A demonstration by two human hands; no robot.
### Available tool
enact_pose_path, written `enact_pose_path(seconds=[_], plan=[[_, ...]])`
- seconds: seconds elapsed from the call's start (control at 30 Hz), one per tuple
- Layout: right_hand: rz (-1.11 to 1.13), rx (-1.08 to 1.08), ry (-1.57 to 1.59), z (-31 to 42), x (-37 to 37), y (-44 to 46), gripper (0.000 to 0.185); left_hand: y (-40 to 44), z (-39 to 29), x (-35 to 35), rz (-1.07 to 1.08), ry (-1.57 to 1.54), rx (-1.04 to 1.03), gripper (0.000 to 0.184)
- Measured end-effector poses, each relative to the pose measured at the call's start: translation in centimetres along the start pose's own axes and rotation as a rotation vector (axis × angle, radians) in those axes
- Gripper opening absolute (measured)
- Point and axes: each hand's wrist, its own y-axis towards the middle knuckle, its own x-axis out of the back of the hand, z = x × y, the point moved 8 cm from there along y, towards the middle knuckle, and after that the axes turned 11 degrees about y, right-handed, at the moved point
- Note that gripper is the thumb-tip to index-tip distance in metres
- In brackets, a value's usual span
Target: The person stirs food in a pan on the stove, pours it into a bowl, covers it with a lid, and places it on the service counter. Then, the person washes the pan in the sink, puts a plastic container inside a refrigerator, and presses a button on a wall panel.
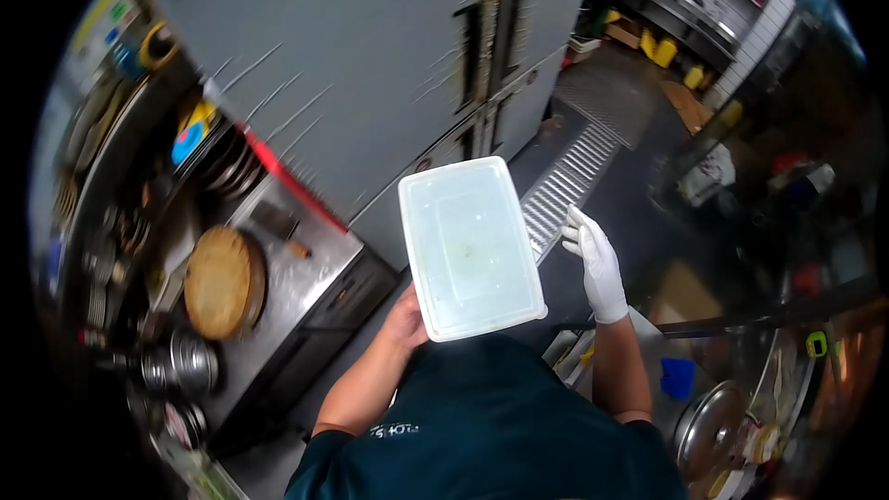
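A white translucent plastic food container (468,241) with a lid on it is held out in front of my body, tilted so its top faces me. My bare left hand (406,319) grips it at the lower left corner, with most of the fingers hidden beneath. To the right of the container, my right hand (594,264) wears a white glove. Its fingers are partly bent and apart from the container, with nothing visible in them. What the container holds cannot be made out through the lid.
A large grey refrigerator (343,56) stands ahead. On the steel counter (278,292) at left are a round wooden chopping block (222,282) and a cleaver (278,225). A metal floor grate (574,176) runs ahead. At lower right lie a round metal lid (711,426) and a blue item (678,377).
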Motion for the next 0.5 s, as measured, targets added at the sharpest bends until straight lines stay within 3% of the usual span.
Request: enact_pose_path(seconds=[0.23,0.5], plan=[[-0.186,0.054,0.027,-1.5,2.3,15.7,0.046,11.1,-7.0,2.3,0.011,-0.024,0.095,0.066],[0.046,0.127,0.082,-3.9,1.3,39.2,0.055,17.3,-9.3,2.1,-0.122,-0.068,-0.026,0.069]])
